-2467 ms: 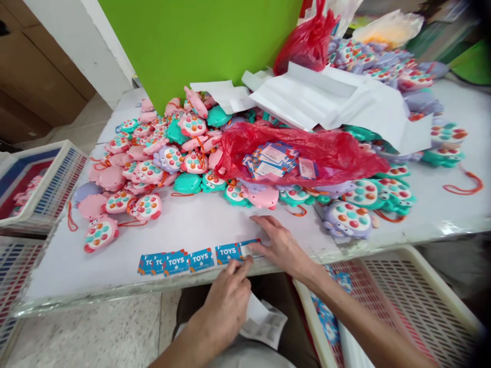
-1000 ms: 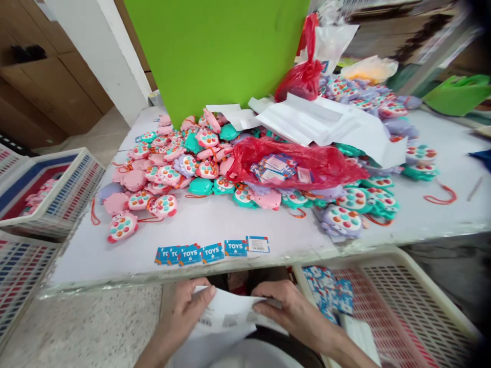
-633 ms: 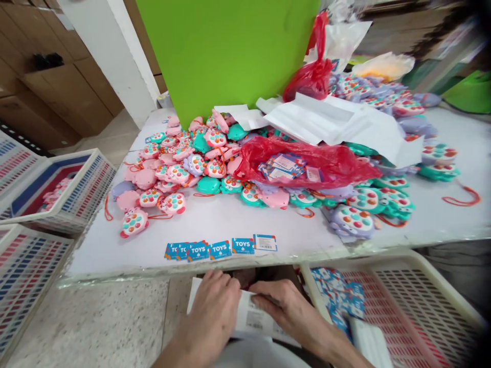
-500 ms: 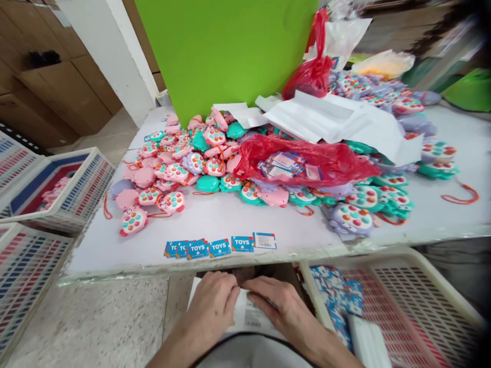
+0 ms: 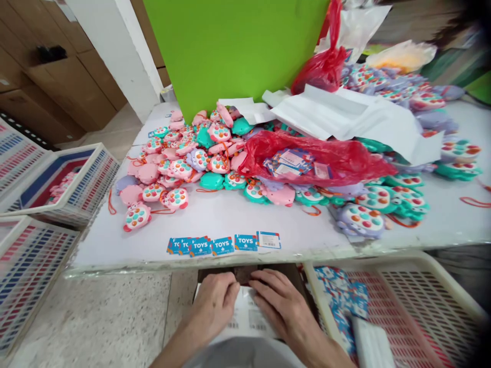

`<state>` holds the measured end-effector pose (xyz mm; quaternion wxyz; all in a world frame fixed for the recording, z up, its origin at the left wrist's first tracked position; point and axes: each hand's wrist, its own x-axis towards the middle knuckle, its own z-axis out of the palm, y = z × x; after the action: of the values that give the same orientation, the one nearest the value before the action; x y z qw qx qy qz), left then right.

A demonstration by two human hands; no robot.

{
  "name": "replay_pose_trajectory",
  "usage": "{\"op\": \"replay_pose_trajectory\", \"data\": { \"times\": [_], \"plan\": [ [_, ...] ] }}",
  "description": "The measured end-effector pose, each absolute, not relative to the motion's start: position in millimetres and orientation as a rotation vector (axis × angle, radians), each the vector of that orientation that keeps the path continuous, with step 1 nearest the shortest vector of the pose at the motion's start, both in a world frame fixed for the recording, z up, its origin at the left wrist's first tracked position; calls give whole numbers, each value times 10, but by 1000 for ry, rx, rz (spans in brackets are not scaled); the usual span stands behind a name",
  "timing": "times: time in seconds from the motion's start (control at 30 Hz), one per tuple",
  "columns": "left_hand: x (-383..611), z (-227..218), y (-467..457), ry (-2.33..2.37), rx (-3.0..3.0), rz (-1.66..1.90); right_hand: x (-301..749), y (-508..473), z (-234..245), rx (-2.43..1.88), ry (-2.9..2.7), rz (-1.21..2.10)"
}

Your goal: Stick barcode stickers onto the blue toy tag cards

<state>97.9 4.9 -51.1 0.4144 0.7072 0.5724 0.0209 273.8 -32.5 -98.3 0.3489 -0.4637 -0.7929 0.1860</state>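
Head: two hands [image 5: 217, 301] [image 5: 282, 304] on paper [image 5: 251, 317]

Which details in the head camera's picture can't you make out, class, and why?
All head view:
Sides of the sheet: hidden by left hand and right hand.
Fine print on cards: too small.
Toys beneath white paper: partly covered by it.
Orange cord: cut off by right edge.

Matt ppr label sheet [image 5: 244, 313], glossy plas. bag [image 5: 355, 159]

One head cam, facing forward and down, close above left hand [image 5: 215, 301] and right hand [image 5: 284, 301] at bottom centre, table [image 5: 303, 230] across mid-frame, boxes [image 5: 72, 84] farther off upper left.
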Motion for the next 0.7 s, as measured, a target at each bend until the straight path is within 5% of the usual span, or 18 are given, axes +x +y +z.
{"op": "replay_pose_trajectory", "data": {
  "times": [0.7],
  "plan": [
    [817,-689,79,1490,1744,47,2778,-259,-854,-1126,-2018,636]
  ]
}}
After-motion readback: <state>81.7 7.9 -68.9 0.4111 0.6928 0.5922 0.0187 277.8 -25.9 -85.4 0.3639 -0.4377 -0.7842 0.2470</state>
